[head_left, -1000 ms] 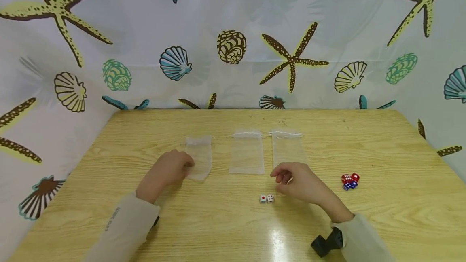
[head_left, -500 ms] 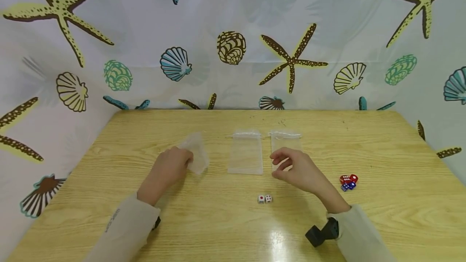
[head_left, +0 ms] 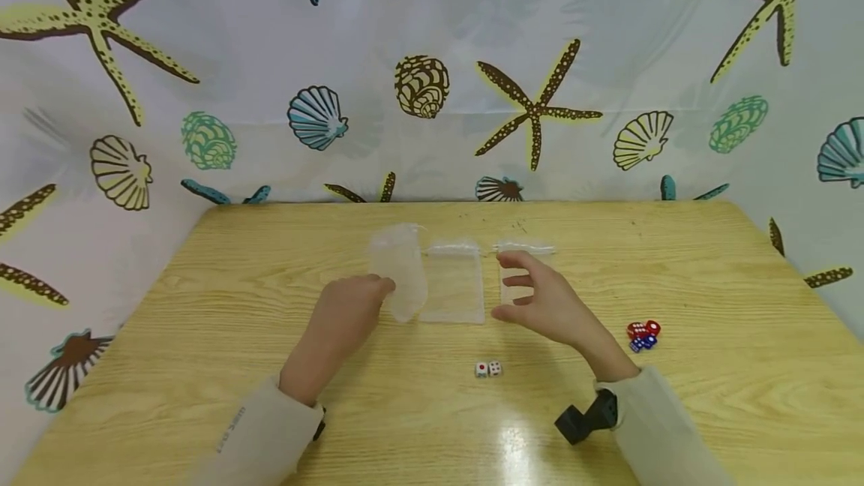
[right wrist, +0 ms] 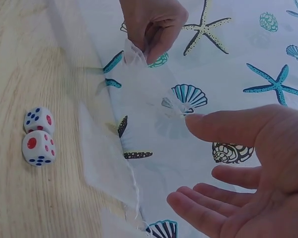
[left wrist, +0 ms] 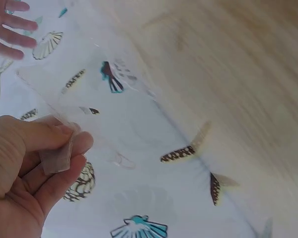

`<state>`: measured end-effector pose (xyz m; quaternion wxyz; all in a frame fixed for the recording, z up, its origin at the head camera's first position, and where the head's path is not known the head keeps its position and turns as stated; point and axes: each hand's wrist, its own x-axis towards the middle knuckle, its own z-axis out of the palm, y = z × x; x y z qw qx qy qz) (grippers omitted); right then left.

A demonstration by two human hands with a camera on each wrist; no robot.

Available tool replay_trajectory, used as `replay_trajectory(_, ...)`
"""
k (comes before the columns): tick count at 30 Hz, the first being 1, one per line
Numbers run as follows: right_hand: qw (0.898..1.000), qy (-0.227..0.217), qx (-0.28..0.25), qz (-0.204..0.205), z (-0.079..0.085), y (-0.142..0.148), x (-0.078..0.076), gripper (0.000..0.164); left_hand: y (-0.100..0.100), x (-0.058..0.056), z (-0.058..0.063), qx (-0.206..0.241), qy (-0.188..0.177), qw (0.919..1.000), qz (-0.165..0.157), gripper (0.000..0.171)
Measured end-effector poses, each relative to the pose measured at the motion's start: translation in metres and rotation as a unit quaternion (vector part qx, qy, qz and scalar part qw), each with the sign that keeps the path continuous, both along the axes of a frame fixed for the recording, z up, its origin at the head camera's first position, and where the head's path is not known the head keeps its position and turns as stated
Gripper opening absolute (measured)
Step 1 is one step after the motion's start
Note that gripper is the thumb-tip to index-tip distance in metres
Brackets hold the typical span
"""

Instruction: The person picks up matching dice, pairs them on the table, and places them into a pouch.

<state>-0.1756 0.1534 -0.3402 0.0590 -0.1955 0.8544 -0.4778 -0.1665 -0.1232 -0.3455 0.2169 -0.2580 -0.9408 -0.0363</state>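
In the head view my left hand pinches the edge of a sheer white drawstring bag, raised off the table. The left wrist view shows thumb and fingers gripping a fold of the see-through cloth. My right hand is apart from the bag, fingers spread and thumb away from them, holding nothing. Beneath it lies another sheer bag, partly covered by the hand. A third sheer bag lies flat between the hands. Two white dice sit side by side on the table, nearer to me.
Several red and blue dice lie grouped at the right of the wooden table. A white cloth with starfish and shells hangs along the back and sides.
My left hand has lifted the left bag from the table and carried it to the right. My right hand has risen slightly away from the white dice and its fingers have spread.
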Motion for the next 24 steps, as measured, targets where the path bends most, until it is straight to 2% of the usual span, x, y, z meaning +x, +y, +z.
replay_trajectory(7, 0.999, -0.034, -0.025, -0.007, 0.003, -0.003, 0.0, 0.074, 0.026, 0.007, 0.002, -0.005, 0.046, 0.9982, -0.038, 0.022)
replay_trajectory(15, 0.997, -0.052, -0.051, -0.028, 0.006, -0.006, 0.002, 0.076, 0.055, 0.015, 0.003, -0.006, 0.058, 0.9958, -0.07, 0.018)
replay_trajectory(20, 0.993, -0.075, -0.084, -0.037, 0.006, -0.005, 0.002, 0.074, 0.066, 0.019, 0.002, -0.007, 0.089, 0.9922, -0.086, 0.014)
replay_trajectory(24, 0.987, -0.1, -0.12, -0.041, 0.006, -0.005, 0.002, 0.073, 0.07, 0.019, 0.0, -0.015, 0.097, 0.9911, -0.09, 0.012)
